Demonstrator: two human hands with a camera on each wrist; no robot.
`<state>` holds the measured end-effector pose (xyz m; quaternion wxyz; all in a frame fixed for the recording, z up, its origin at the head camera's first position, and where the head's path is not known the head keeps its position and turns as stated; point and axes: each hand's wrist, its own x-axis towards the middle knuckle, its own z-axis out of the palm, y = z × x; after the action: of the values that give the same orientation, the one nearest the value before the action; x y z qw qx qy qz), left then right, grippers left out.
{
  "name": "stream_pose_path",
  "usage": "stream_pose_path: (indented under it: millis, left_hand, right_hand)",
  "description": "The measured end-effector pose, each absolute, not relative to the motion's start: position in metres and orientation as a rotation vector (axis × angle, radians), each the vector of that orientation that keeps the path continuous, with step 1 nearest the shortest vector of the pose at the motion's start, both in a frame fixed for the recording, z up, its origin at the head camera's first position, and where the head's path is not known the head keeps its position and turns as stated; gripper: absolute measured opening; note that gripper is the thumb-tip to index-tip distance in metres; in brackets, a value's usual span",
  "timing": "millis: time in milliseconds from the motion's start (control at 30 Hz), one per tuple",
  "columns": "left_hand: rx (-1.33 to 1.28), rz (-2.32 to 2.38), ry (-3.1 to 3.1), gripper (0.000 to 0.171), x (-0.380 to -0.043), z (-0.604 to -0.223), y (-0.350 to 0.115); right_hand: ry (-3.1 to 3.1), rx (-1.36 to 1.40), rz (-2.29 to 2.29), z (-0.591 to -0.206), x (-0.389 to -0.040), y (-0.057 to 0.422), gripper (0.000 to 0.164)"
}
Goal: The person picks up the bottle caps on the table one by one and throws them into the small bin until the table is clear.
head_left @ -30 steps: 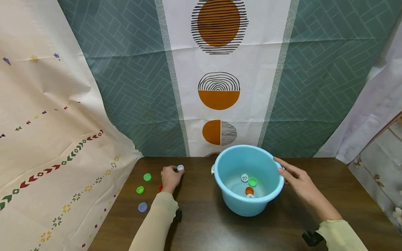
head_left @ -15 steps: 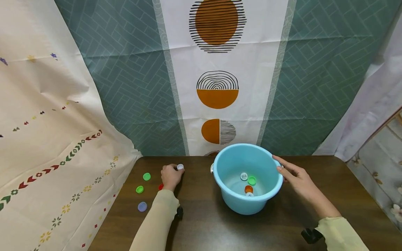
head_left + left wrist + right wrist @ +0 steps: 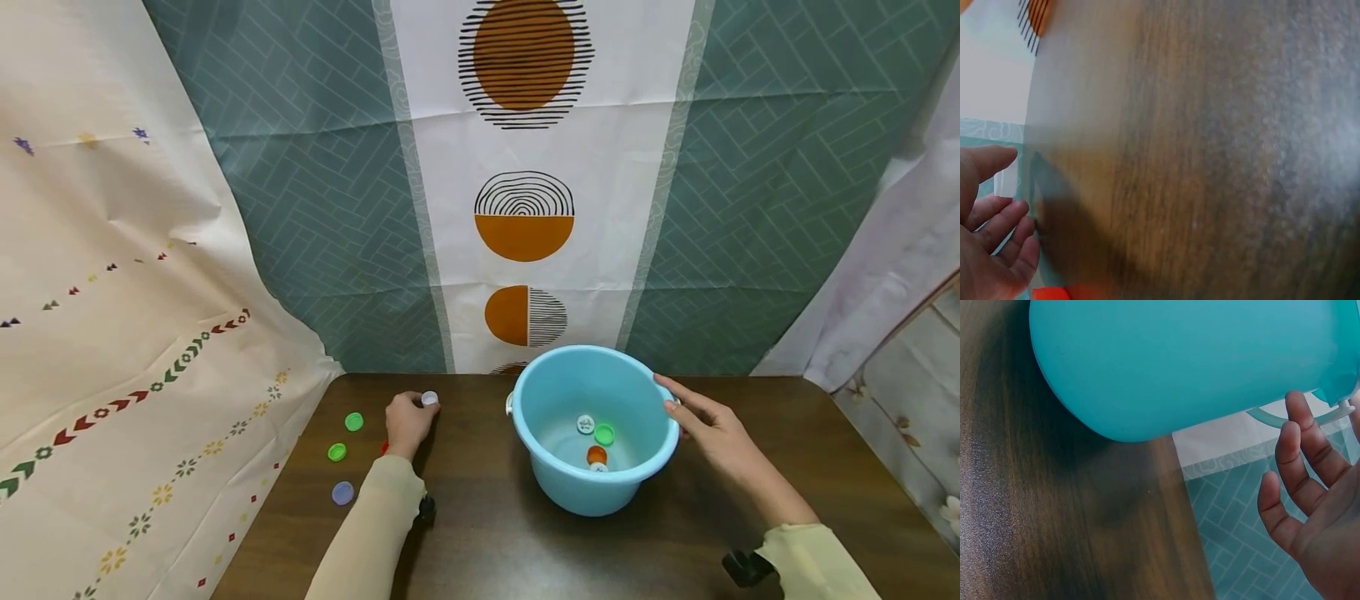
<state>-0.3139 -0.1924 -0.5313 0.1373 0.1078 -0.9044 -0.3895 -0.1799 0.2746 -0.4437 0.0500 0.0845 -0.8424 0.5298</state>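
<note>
Shows next to no change over the last second: keeps the same pinch at the same spot, so probably marks a pause in the work rather than fresh progress. Pinches a white cap [image 3: 429,399] between thumb and fingertips of the left hand [image 3: 407,427], near the far-left corner of the table [image 3: 480,533], with the other fingers loosely curled. Holds the bucket [image 3: 577,493] by the right side of its rim with the right hand [image 3: 708,427], with the lower fingers half bent and slack beside the handle [image 3: 1266,419]. Has the bucket upright, right of centre and near the far edge, with an orange cap [image 3: 597,455], a mint cap [image 3: 604,435] and two pale caps [image 3: 585,425] inside. Leaves two green caps [image 3: 353,422] and a lavender cap [image 3: 342,493] toward the left edge, plus a red cap [image 3: 386,447] mostly hidden by the left arm. Gives bare tabletop between left hand and bucket, with the raised rim as the likely obstacle. Offers little room at the far edge, close to the hanging cloth [image 3: 360,250]; opens wider toward the near edge, itself out of view.
</note>
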Motion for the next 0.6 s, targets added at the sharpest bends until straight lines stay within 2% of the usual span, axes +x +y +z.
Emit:
stream_pose_path:
  millis: [267, 600]
  left_hand:
    - [0.28, -1.212, -2.495, 0.027, -0.308, -0.527, -0.192]
    - [0.216, -1.276, -2.365, 0.027, -0.301, -0.514, -0.187]
  right_hand:
    - [-2.57, 0.258, 1.621, -0.444, -0.18, 0.274, 0.048]
    - [-2.565, 0.268, 1.611, -0.443, -0.179, 0.275, 0.048]
